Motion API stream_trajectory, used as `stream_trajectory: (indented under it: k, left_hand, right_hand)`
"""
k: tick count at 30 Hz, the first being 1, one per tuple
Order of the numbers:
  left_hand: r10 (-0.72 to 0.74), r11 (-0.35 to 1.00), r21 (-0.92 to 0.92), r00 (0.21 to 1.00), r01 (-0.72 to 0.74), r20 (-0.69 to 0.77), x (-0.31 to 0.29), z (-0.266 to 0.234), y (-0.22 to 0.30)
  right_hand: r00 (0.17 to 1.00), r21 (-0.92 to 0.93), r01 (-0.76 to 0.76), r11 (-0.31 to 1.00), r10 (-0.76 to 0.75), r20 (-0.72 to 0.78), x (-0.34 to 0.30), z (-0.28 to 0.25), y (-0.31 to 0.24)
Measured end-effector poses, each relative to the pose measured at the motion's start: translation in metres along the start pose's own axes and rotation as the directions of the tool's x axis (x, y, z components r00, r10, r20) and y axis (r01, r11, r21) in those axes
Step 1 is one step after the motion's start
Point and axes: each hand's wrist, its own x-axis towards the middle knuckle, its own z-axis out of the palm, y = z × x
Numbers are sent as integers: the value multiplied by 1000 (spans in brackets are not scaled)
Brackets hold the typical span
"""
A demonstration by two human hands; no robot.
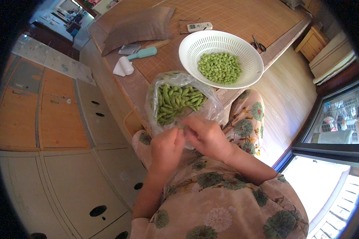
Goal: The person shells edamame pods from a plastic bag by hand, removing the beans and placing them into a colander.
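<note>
Close together over the near edge of a clear plastic bag (216, 107) are both of my hands. My left hand (167, 148) is closed, its fingertips pressed together. Beside it, my right hand (205, 136) is closed too, with thumb and fingers pinched toward the left. Whatever lies between the fingertips is hidden and too small to name. The bag is open and holds many green soybean pods (177, 101). Just beyond it to the right stands a white slotted colander (190, 49) with a heap of shelled green soybeans (219, 68) at its bottom.
On the mat-covered surface (227, 16) lie a brown pillow (141, 28), a teal-handled tool (146, 52), a white roll (123, 67), a remote control (199, 26) and black scissors (259, 44). Cabinets (62, 115) line the left side; a glass door (335, 123) is at the right.
</note>
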Motion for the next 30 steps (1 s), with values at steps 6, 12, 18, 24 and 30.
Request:
stream_trajectory:
  k: [6, 12, 18, 24, 30]
  left_hand:
    - [-52, 998, -30, 998, 53, 25, 0, -1, 2]
    - [-168, 963, -192, 979, 188, 114, 0, -5, 11]
    - [-285, 796, -469, 920, 383, 268, -1, -12, 8]
    - [-233, 752, -552, 929, 360, 289, -3, -13, 6]
    - [-220, 765, -535, 926, 359, 307, -3, -13, 7]
  right_hand:
    - [994, -159, 105, 982, -107, -7, 1, -2, -3]
    - [973, -210, 114, 971, -152, -176, 24, -31, 17]
    - [931, -364, -126, 923, -17, -365, 57, -84, 53]
    - [967, -31, -187, 982, 179, -183, 34, -62, 28]
    - [968, 360, -238, 902, 188, 168, 4, -16, 3]
